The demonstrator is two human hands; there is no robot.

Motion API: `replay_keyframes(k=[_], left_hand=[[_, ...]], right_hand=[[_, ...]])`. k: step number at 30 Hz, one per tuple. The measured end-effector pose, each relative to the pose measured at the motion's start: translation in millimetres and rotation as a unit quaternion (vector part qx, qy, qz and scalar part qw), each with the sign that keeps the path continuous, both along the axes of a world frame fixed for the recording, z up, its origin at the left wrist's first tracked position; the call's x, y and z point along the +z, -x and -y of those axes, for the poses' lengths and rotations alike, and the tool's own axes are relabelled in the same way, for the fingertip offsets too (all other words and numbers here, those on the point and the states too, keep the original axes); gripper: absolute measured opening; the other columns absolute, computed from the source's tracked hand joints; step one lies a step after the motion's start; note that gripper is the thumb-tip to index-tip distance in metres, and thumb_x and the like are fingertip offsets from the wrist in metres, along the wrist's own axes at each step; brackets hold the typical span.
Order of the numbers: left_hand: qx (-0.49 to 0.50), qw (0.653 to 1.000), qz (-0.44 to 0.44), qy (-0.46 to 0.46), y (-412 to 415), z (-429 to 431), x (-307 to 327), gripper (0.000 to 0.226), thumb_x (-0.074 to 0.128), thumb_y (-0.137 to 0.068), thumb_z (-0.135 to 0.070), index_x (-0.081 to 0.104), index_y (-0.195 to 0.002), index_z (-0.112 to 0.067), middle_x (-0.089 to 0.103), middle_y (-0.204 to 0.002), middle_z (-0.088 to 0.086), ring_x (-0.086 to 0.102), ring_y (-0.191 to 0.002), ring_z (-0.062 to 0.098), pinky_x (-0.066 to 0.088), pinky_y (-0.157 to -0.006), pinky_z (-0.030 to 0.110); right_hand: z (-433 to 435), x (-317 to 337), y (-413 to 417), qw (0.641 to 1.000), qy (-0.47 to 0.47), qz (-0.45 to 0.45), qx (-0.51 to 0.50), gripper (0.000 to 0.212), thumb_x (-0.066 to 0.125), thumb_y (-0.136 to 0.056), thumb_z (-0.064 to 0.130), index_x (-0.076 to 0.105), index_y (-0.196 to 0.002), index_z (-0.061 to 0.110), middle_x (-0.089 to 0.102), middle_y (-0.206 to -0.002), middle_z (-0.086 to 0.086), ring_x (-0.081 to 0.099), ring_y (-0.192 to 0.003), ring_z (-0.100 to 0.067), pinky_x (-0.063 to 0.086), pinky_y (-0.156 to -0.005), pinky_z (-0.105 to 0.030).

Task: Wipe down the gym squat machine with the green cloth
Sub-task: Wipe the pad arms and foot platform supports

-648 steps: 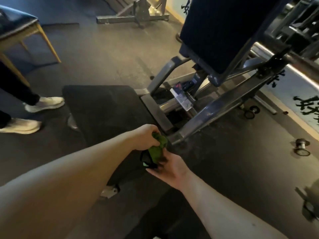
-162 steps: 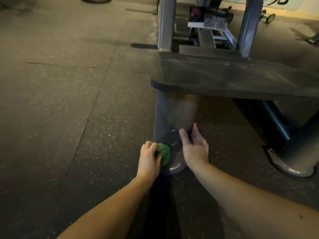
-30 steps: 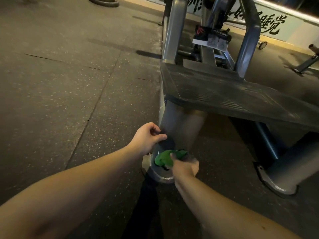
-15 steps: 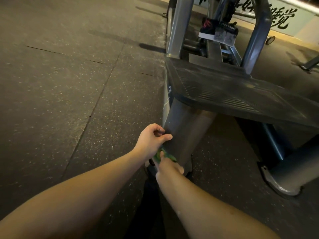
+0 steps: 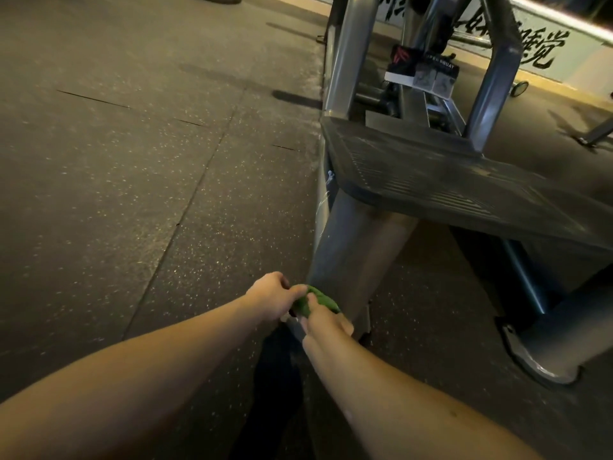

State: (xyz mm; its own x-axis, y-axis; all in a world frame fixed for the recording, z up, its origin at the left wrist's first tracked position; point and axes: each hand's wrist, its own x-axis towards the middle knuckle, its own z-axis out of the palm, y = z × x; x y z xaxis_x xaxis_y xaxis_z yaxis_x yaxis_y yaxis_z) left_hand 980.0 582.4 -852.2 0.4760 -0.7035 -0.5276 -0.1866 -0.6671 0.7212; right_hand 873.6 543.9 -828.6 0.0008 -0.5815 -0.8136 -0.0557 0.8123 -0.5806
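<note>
Green crumpled cloth (image 5: pixel 318 302) sits bunched between both hands, the left hand (image 5: pixel 270 298) pinching one end and the right hand (image 5: pixel 326 322) curled round the rest, low against the smooth rounded grey metal leg (image 5: pixel 351 254) of the squat machine (image 5: pixel 345 61), below its dark ribbed footplate (image 5: pixel 447 180), above the speckled rubber floor (image 5: pixel 132 194).

The crumpled fabric cloth (image 5: pixel 315 302) is solid green. The tubular metal squat machine leg (image 5: pixel 351 254) is grey with pale scratches. The ribbed footplate (image 5: pixel 447 180) is dark grey, parallel-lined. The rubber floor (image 5: pixel 132 194) is dark, pale-speckled. The wall panel (image 5: pixel 544 51) is pale with black characters.
</note>
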Motion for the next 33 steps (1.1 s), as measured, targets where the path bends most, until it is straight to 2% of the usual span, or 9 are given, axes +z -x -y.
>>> replay_keyframes(k=[2, 4, 8, 10, 12, 14, 17, 24, 33], left_hand=[[0.022, 0.996, -0.084, 0.035, 7, -2, 4, 0.043, 0.074, -0.089, -0.048, 0.060, -0.118, -0.019, 0.067, -0.106, 0.000, 0.067, -0.096, 0.016, 0.060, -0.086, 0.037], [0.049, 0.994, -0.058, 0.082, 12, -1, 12, 0.042, 0.081, -0.084, -0.038, 0.060, -0.117, -0.021, 0.068, -0.107, -0.001, 0.067, -0.096, 0.014, 0.059, -0.082, 0.032], [0.118, 0.976, 0.013, 0.181, 6, 9, 38, 0.029, 0.073, -0.092, -0.020, 0.063, -0.119, -0.019, 0.070, -0.111, 0.001, 0.068, -0.099, 0.016, 0.058, -0.086, 0.033], [0.091, 0.965, 0.082, 0.233, 1, 20, 57, 0.038, 0.064, -0.099, -0.020, 0.057, -0.136, -0.018, 0.064, -0.125, -0.003, 0.061, -0.116, 0.018, 0.050, -0.100, 0.033], [0.048, 0.957, 0.091, 0.272, 2, 30, 73, 0.048, 0.051, -0.107, -0.024, 0.042, -0.153, -0.016, 0.050, -0.138, -0.008, 0.047, -0.129, 0.009, 0.037, -0.110, 0.026], [0.001, 0.946, 0.141, 0.293, 9, 37, 73, 0.047, 0.046, -0.109, -0.021, 0.040, -0.154, -0.010, 0.048, -0.140, -0.007, 0.043, -0.129, 0.006, 0.031, -0.110, 0.019], [0.024, 0.932, 0.219, 0.289, 21, 41, 46, 0.046, 0.047, -0.107, -0.015, 0.043, -0.153, -0.012, 0.043, -0.146, 0.004, 0.037, -0.133, 0.019, 0.026, -0.115, 0.025], [0.054, 0.943, 0.211, 0.253, 43, 32, -17, 0.043, 0.043, -0.107, -0.011, 0.047, -0.150, -0.009, 0.045, -0.134, 0.009, 0.035, -0.115, 0.009, 0.034, -0.103, 0.024], [-0.003, 0.985, 0.099, 0.141, 49, 14, -18, 0.056, 0.055, -0.100, -0.008, 0.040, -0.154, -0.013, 0.042, -0.132, -0.002, 0.045, -0.128, 0.016, 0.033, -0.116, 0.027]], right_hand=[[1, 11, 4, 0.996, -0.023, 0.064, -0.056, 0.040, 0.057, -0.101, 0.010, 0.047, -0.139, 0.000, 0.055, -0.136, -0.021, 0.056, -0.125, -0.040, 0.050, -0.102, -0.048], [1, 26, 5, 0.991, -0.040, 0.119, -0.044, 0.025, 0.046, -0.103, 0.000, 0.056, -0.125, 0.001, 0.060, -0.124, -0.024, 0.059, -0.119, -0.041, 0.052, -0.096, -0.051], [11, 40, 24, 0.993, 0.076, -0.014, 0.084, 0.015, 0.055, -0.098, 0.004, 0.066, -0.109, 0.003, 0.070, -0.111, -0.021, 0.070, -0.101, -0.035, 0.060, -0.082, -0.042], [27, 44, 35, 0.964, 0.168, -0.180, 0.100, 0.042, 0.068, -0.092, 0.015, 0.055, -0.132, 0.008, 0.060, -0.128, -0.019, 0.063, -0.112, -0.036, 0.054, -0.090, -0.043], [38, 53, 40, 0.940, 0.222, -0.216, 0.141, 0.086, 0.077, -0.087, 0.035, 0.027, -0.156, 0.021, 0.039, -0.150, -0.014, 0.046, -0.133, -0.038, 0.045, -0.105, -0.050], [40, 53, 40, 0.922, 0.253, -0.213, 0.200, 0.105, 0.074, -0.086, 0.051, 0.003, -0.161, 0.032, 0.027, -0.161, -0.008, 0.032, -0.145, -0.038, 0.036, -0.114, -0.054], [45, 47, 34, 0.922, 0.255, -0.220, 0.192, 0.103, 0.070, -0.089, 0.048, -0.002, -0.161, 0.032, 0.030, -0.163, -0.004, 0.028, -0.148, -0.035, 0.031, -0.116, -0.053], [52, 40, 33, 0.917, 0.240, -0.247, 0.201, 0.112, 0.078, -0.083, 0.049, -0.001, -0.161, 0.033, 0.034, -0.160, -0.002, 0.024, -0.145, -0.032, 0.033, -0.114, -0.051], [49, 38, 55, 0.896, 0.278, -0.248, 0.241, 0.107, 0.074, -0.086, 0.049, -0.003, -0.160, 0.040, 0.025, -0.164, -0.004, 0.020, -0.150, -0.034, 0.031, -0.114, -0.054]])
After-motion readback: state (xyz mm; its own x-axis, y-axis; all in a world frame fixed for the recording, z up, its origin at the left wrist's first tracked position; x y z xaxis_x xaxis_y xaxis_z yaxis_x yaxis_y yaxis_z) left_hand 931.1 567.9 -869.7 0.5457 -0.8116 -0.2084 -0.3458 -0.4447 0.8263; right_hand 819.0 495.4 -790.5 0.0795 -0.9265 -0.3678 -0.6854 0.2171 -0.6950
